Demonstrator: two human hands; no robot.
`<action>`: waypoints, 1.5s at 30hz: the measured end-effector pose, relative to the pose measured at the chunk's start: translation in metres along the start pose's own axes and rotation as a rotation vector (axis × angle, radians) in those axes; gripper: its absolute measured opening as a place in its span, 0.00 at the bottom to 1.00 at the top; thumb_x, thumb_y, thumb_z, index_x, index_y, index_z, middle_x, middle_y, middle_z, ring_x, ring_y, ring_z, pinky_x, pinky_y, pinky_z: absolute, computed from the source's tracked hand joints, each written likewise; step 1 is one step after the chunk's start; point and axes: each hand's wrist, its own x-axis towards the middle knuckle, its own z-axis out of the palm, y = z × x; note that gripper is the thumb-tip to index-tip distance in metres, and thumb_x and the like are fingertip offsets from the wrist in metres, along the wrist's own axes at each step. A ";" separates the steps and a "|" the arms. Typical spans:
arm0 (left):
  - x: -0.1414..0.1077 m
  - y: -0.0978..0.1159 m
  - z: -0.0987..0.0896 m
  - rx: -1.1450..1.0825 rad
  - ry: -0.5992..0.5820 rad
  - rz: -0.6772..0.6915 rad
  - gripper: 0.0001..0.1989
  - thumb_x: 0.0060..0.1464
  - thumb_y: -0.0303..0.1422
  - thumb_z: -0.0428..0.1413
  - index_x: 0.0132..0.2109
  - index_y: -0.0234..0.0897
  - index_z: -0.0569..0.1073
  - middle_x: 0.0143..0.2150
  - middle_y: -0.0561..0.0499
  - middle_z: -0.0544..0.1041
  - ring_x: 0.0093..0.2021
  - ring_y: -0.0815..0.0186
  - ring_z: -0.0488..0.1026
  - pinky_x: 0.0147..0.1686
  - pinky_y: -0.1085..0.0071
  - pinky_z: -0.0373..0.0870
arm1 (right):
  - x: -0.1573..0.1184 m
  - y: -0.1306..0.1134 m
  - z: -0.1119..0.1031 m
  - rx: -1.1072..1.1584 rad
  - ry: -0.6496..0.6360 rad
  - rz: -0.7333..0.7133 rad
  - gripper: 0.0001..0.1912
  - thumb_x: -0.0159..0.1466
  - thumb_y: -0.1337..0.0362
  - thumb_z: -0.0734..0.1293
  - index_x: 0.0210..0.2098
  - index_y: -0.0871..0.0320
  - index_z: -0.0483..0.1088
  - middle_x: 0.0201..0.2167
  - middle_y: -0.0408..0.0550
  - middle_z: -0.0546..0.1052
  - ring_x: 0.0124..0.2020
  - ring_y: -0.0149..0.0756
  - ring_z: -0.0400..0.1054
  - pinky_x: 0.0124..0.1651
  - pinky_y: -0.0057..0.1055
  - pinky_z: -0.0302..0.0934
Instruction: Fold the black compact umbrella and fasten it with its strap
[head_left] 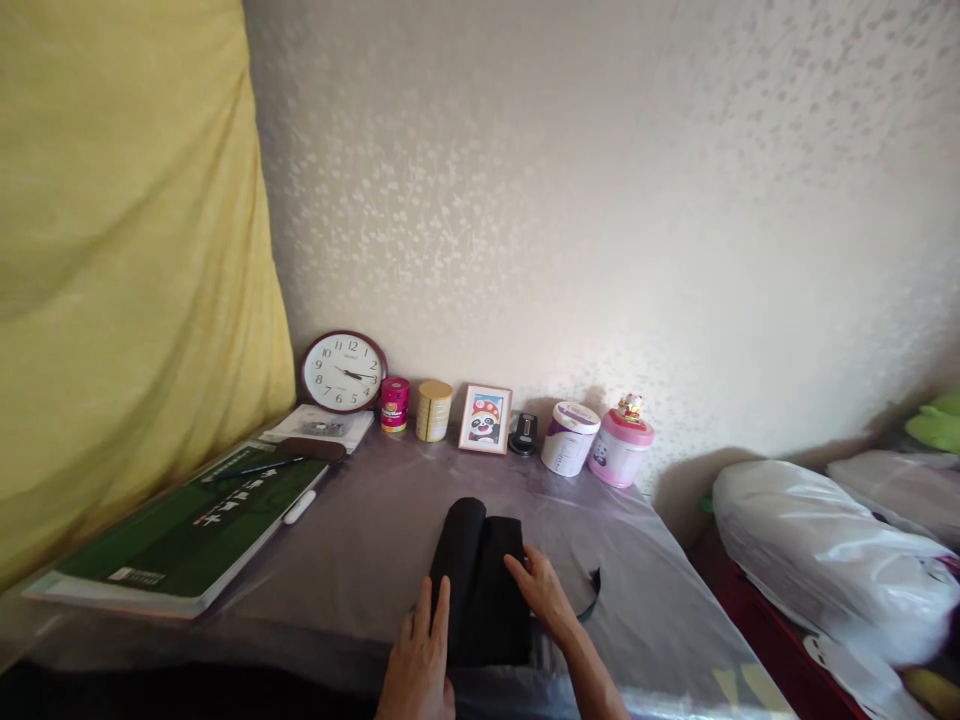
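A black fabric roll [491, 590], partly rolled up, lies on the table near the front edge. Its left part is a thick tube, and its right part is a flatter flap. My left hand [421, 650] rests along the left side of the tube with its fingers stretched out and touching it. At the right edge of the flap, my right hand [541, 590] grips the fabric, the thumb on top and the other fingers partly hidden. A dark strap [592, 595] curls on the table just right of my right wrist.
A green book [180, 520] with a pen [251, 468] on it lies left. Along the wall stand a clock [345, 372], a pink can [394, 404], a yellow can [433, 411], a panda picture frame [485, 419] and two tubs [570, 440]. White plastic bags [825, 550] sit right.
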 end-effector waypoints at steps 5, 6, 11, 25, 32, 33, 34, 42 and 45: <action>0.000 0.004 0.005 0.024 -0.001 -0.012 0.46 0.33 0.16 0.45 0.63 0.27 0.41 0.64 0.34 0.47 0.58 0.56 0.59 0.48 0.68 0.64 | 0.006 -0.029 0.005 0.153 -0.060 -0.075 0.13 0.55 0.57 0.61 0.32 0.59 0.70 0.25 0.45 0.73 0.29 0.37 0.67 0.29 0.29 0.59; 0.000 0.005 0.006 0.033 -0.001 -0.016 0.46 0.32 0.16 0.45 0.63 0.28 0.41 0.64 0.34 0.46 0.58 0.56 0.59 0.48 0.68 0.64 | 0.007 -0.038 0.007 0.178 -0.068 -0.088 0.12 0.55 0.58 0.61 0.32 0.59 0.70 0.24 0.44 0.72 0.28 0.36 0.66 0.28 0.28 0.58; 0.001 0.008 0.004 0.052 -0.002 -0.022 0.47 0.30 0.16 0.46 0.63 0.29 0.45 0.64 0.35 0.48 0.56 0.56 0.62 0.47 0.67 0.65 | 0.016 -0.068 0.031 0.208 -0.106 -0.113 0.08 0.54 0.61 0.61 0.28 0.59 0.67 0.21 0.42 0.69 0.24 0.32 0.62 0.25 0.26 0.54; 0.002 -0.005 0.002 -0.016 -0.049 0.026 0.38 0.32 0.18 0.46 0.58 0.28 0.58 0.63 0.35 0.52 0.58 0.56 0.60 0.51 0.62 0.63 | 0.021 -0.074 0.056 -0.001 -0.187 -0.128 0.17 0.56 0.63 0.63 0.45 0.62 0.65 0.24 0.44 0.72 0.29 0.33 0.67 0.30 0.26 0.56; -0.002 -0.024 0.026 0.008 0.022 0.080 0.28 0.42 0.21 0.46 0.54 0.29 0.63 0.55 0.38 0.68 0.54 0.58 0.65 0.49 0.65 0.65 | 0.015 -0.080 0.055 0.235 -0.462 -0.134 0.16 0.63 0.57 0.53 0.34 0.61 0.66 0.23 0.45 0.76 0.21 0.28 0.68 0.25 0.23 0.58; -0.003 -0.027 0.026 0.016 0.051 0.095 0.26 0.44 0.23 0.47 0.53 0.29 0.64 0.53 0.38 0.69 0.52 0.58 0.67 0.47 0.65 0.66 | 0.015 -0.081 0.055 0.232 -0.467 -0.149 0.16 0.63 0.58 0.53 0.31 0.60 0.66 0.23 0.46 0.77 0.21 0.27 0.68 0.26 0.23 0.58; -0.004 -0.030 0.023 0.021 0.082 0.113 0.23 0.45 0.25 0.47 0.52 0.30 0.66 0.51 0.38 0.71 0.50 0.58 0.69 0.46 0.65 0.67 | 0.014 -0.082 0.054 0.220 -0.466 -0.168 0.15 0.63 0.59 0.53 0.30 0.60 0.66 0.24 0.46 0.77 0.22 0.27 0.68 0.27 0.22 0.58; 0.012 -0.007 -0.044 -0.089 0.214 0.187 0.08 0.53 0.32 0.46 0.36 0.40 0.69 0.37 0.50 0.72 0.39 0.65 0.71 0.38 0.68 0.70 | 0.003 -0.087 0.046 0.115 -0.500 -0.343 0.12 0.62 0.62 0.56 0.31 0.58 0.69 0.28 0.43 0.79 0.30 0.30 0.71 0.32 0.23 0.58; 0.019 -0.002 -0.029 -0.035 0.288 0.237 0.12 0.51 0.35 0.50 0.43 0.40 0.70 0.47 0.46 0.71 0.48 0.60 0.69 0.45 0.63 0.69 | 0.000 -0.087 0.044 0.080 -0.501 -0.393 0.12 0.63 0.62 0.57 0.32 0.56 0.71 0.30 0.42 0.78 0.32 0.30 0.71 0.34 0.24 0.59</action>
